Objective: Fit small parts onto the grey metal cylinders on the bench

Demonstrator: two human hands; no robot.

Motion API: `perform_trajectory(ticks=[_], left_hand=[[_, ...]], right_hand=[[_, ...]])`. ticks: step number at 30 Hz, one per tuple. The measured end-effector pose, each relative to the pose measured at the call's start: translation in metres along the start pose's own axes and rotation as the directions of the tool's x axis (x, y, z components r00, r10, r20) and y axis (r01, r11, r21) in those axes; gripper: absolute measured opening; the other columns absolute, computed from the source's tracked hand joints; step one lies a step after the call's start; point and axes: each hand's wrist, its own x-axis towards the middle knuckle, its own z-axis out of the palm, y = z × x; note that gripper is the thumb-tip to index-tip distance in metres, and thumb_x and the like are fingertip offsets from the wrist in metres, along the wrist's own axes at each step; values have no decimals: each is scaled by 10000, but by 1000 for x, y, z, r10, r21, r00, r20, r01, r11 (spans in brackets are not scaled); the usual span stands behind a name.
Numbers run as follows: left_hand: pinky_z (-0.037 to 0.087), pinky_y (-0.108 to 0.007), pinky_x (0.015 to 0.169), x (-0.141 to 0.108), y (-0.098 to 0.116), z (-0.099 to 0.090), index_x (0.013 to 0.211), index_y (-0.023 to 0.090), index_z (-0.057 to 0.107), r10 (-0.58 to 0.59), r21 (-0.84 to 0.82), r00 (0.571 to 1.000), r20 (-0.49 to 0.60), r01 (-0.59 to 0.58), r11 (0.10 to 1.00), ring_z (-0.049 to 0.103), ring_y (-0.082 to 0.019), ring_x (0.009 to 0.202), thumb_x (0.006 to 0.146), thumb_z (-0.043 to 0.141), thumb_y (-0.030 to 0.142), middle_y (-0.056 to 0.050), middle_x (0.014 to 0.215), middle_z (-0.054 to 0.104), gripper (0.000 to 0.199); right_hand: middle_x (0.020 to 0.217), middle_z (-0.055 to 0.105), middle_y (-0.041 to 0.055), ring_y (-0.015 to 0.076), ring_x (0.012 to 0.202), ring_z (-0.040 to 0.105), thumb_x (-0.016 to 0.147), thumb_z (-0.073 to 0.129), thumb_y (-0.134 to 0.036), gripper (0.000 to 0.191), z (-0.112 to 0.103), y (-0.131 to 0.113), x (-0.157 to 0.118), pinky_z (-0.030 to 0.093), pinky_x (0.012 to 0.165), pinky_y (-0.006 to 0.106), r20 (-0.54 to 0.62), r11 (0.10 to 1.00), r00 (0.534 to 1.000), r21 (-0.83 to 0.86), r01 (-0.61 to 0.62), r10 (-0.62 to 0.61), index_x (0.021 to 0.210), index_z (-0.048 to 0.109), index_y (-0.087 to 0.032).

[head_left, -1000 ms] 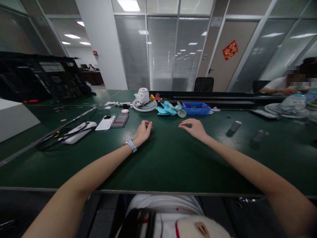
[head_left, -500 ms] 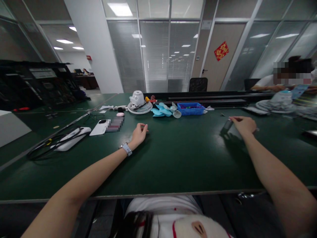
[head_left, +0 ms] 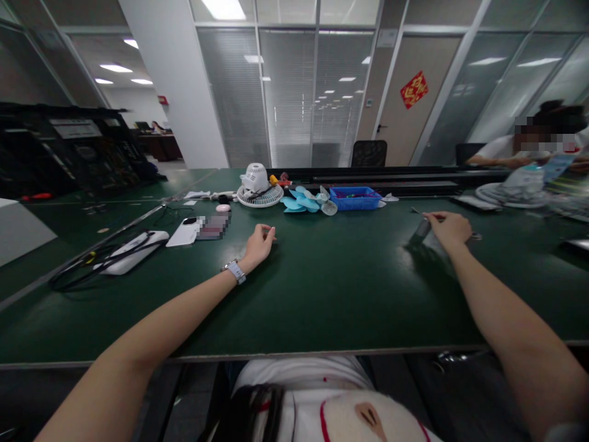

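My left hand (head_left: pixel 258 247) rests on the green table (head_left: pixel 322 294), its fingers loosely curled and slightly apart, with nothing visible in them. A watch (head_left: pixel 236 270) is on that wrist. To the right, my right hand (head_left: pixel 450 230) pinches a small grey rectangular piece (head_left: pixel 419 229) by its upper end. The piece slants down toward the tabletop, and its exact kind is not clear. Whether its lower end touches the table, I cannot tell. Just right of this hand lies a small metallic-looking bit (head_left: pixel 477 236), partly hidden.
Beyond the hands lie a white fan body on its grille (head_left: pixel 257 195), light-blue fan blades (head_left: pixel 304 201) and a blue basket (head_left: pixel 354 198). Phones (head_left: pixel 181 232) and a white device with black cable (head_left: pixel 133 253) are at left. Another person (head_left: pixel 501 150) sits far right beside fan parts.
My right hand has shifted slightly left with the grey piece. My left hand keeps its place and pose. The whole view has tilted down a little.
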Motion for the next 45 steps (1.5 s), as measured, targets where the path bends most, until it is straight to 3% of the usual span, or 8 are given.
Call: perform_trajectory(ticks=[9,19,29,34,39,42,45], left_hand=[[472,-316,763,-4,7,-3,1081,204,522,-23,-1,1000,16,23,1000,700,-212,864,962,476,430,-72,938,760,260],[478,-321,778,0,1,0,1093,208,518,-3,-6,1000,11,3,1000,705,-216,870,961,473,434,-68,925,760,265],[479,-328,806,-1,2,0,1092,207,521,-3,2,1000,4,3,1000,705,-218,880,957,482,423,-69,922,758,258],[478,-332,812,-2,4,-1,1094,209,515,-8,12,1000,16,8,1000,704,-219,891,956,483,409,-67,932,754,245],[483,-333,809,-2,3,-1,1088,211,509,3,-2,1000,20,-3,1000,706,-220,892,950,494,378,-65,925,751,216],[489,-337,814,-3,3,-1,1078,213,509,19,-2,1000,16,-19,1000,707,-218,879,946,499,363,-62,915,749,199],[496,-338,800,-2,2,0,1087,207,508,27,-6,999,19,-27,1000,706,-216,864,943,501,350,-68,918,748,203]], right_hand=[[1083,707,195,216,812,534,953,584,-421,381,2,-1,-3,279,700,332,9,999,999,9,44,-44,1181,748,-164],[1105,714,155,222,842,552,954,566,-461,362,10,2,-2,273,690,338,-70,1000,998,27,6,-4,1164,739,-222],[1090,709,152,233,884,583,954,529,-457,355,11,3,-1,330,709,330,-2,1000,1000,-14,-27,27,1125,743,-231],[1113,707,144,250,918,600,974,470,-471,372,21,7,-9,338,717,330,-6,1000,1000,-6,-4,4,1194,684,-262],[1182,684,147,251,947,591,937,549,-487,415,27,10,-14,333,741,331,10,996,998,64,55,-56,1275,617,-255],[1217,661,176,260,952,583,886,640,-467,561,28,10,-15,335,760,339,47,994,999,107,-2,-3,1377,543,-214],[1188,669,186,256,932,576,853,686,-435,557,29,9,-14,352,773,338,94,978,992,183,-98,82,1328,599,-158]])
